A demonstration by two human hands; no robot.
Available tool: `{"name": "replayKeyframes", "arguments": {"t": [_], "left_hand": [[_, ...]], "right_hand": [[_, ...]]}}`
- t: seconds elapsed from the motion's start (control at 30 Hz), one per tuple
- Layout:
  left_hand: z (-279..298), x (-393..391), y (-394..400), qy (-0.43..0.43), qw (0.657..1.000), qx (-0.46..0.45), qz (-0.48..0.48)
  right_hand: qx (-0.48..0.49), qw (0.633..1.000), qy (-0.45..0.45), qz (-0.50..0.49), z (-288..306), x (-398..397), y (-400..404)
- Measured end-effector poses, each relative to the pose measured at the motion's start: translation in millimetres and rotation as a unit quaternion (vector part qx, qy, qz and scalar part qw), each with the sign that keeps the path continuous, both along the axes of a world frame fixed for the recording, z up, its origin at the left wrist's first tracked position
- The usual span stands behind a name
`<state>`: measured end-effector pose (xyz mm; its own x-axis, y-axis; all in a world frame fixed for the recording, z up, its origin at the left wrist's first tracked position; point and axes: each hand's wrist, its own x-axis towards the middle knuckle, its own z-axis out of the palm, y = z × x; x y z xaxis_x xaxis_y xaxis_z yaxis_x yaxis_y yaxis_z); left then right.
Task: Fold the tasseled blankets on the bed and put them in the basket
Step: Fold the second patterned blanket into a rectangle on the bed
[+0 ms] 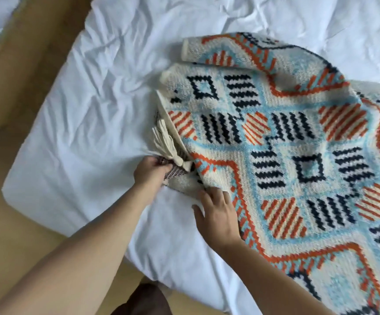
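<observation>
Gathering a blanket corner for the fold.
The left hand (152, 169) pinches the blanket (286, 142) corner beside its cream tassel (166, 142); the right hand (216, 208) lies spread, fingers on the near edge. The blanket sprawls rumpled over the bed (93, 98). Next, I judge, corners must be matched and pulled taut. No basket shows.

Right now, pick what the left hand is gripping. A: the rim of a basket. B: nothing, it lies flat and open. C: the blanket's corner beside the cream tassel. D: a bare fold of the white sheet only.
C: the left hand is closed on the corner of the patterned blanket right by the cream tassel, while the right hand rests flat on the blanket's edge; no basket is in view.
</observation>
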<state>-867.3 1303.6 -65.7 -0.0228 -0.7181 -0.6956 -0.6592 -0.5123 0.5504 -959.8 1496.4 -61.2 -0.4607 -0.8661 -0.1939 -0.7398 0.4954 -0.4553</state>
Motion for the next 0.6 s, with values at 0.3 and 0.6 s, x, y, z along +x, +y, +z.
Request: {"name": "replayKeyframes", "arguments": {"t": [0.3,0.6], "left_hand": [[10.7,101.6,-20.4,-0.046,0.998,0.024,0.027],[52.0,66.5,-25.9,0.043,0.983,-0.114,-0.140]], "right_hand": [[0.151,0.971,0.019,-0.184,20.2,-6.6,-56.7],[0.168,0.979,0.052,0.099,-4.0,62.0,-54.7]]}}
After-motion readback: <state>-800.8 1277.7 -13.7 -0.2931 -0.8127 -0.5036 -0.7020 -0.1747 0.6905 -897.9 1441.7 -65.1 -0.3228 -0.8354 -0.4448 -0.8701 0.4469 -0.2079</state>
